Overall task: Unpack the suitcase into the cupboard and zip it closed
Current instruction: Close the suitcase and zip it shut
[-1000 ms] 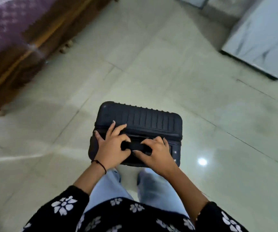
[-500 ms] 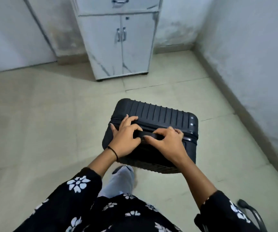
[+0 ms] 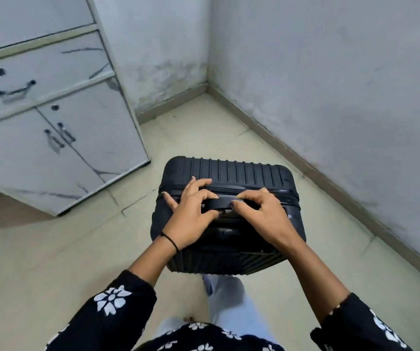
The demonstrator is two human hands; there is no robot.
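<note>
**Spotter:** Both your hands crowd one short grip. Your left hand (image 3: 191, 215) curls round the left end of the carry handle (image 3: 216, 205), and your right hand (image 3: 264, 217) curls round its right end.

**Second:** And the suitcase?

**Spotter:** The black ribbed suitcase (image 3: 229, 171) is upright beneath them, toward the far corner of the floor (image 3: 52, 262), just right of the shut cupboard (image 3: 26, 160). I can't tell if it's lifted. If your fingers slip, it could swing into your leg (image 3: 226, 295).

Suitcase (image 3: 229, 171): moved from the open floor (image 3: 52, 249) beside the bed into the room corner. The cupboard (image 3: 90, 138), far off a second ago, now stands near on its left. Apparently carried, though its underside is hidden.
</note>
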